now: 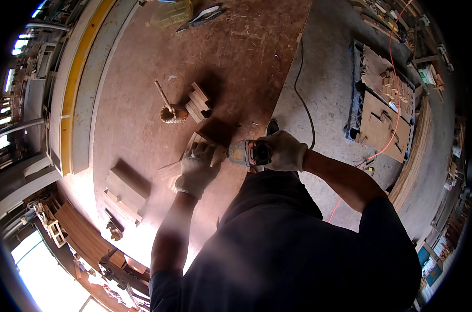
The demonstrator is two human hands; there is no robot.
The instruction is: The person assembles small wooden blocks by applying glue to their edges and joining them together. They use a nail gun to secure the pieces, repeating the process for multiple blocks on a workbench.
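Note:
My right hand [285,151], in a pale work glove, is closed round a corded power tool [238,153] with a grey and orange body. Its exact kind is hard to make out from above. My left hand [199,162], also gloved, presses down with bent fingers on a light wooden piece [191,143] at the bench edge. The tool's front end points toward that hand, close to its fingertips. Just beyond lies a small stack of wooden pieces [198,102], and beside it a round brown pot [173,114] with a stick in it.
The brown workbench [225,62] carries a stacked wooden block [126,188] at the left and a yellowish container [172,14] at the far end. A black cord [297,78] trails over the concrete floor. Right of it, a pallet [356,93] holds cardboard, wood pieces and clamps; an orange cord [397,104] crosses it.

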